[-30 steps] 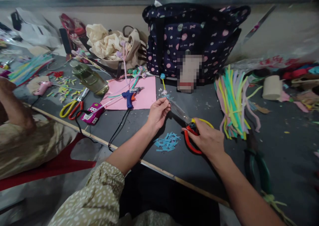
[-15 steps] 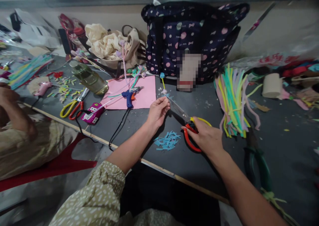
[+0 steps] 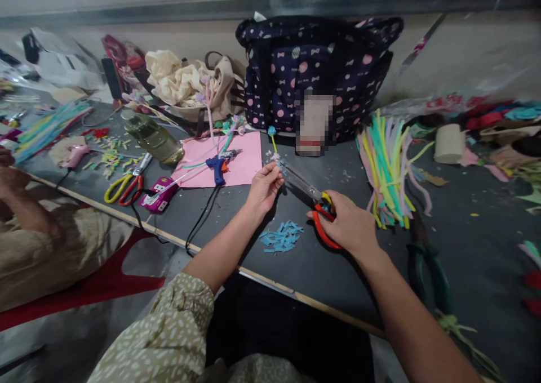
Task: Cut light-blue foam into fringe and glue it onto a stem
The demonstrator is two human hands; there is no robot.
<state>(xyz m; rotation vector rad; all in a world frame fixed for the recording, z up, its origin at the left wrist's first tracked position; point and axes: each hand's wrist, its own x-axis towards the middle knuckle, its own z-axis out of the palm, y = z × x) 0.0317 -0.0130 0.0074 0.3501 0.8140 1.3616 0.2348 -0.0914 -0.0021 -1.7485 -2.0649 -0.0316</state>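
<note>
My right hand grips red and yellow scissors, whose blades point up-left toward my left hand. My left hand pinches a small light-blue piece at the blade tips. The piece is too small to make out clearly. A pile of blue cut scraps lies on the dark table below and between my hands.
Behind stand a dotted navy bag, a pink sheet with a blue glue gun, a bottle and a second pair of scissors. Pipe cleaners and green pliers lie right. Another person's arm is left.
Both hands with the scissors have shifted slightly left and up in view, mostly with the camera. The scissor handles look more closed than before.
</note>
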